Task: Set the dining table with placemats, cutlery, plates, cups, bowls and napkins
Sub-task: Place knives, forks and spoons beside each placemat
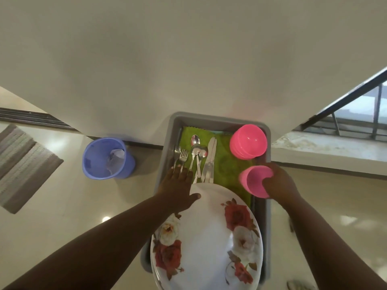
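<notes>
A grey tub [217, 120] stands on the floor against the wall. Inside lie green placemats [226, 166], forks [181, 155], spoons [195, 147] and knives [210, 162], a stack of pink bowls [248, 142] at the far right, and a stack of white plates with red and white roses [207, 237] nearest me. My left hand [178, 187] rests flat over the cutlery handles, thumb on the top plate's rim. My right hand [278, 183] grips a stack of pink cups [254, 181], thumb inside the rim.
A blue waste bin [106, 158] with crumpled paper stands left of the tub by the wall. A striped grey mat [23, 164] lies on the shiny floor at far left. A window sill and railing [335, 143] are at right.
</notes>
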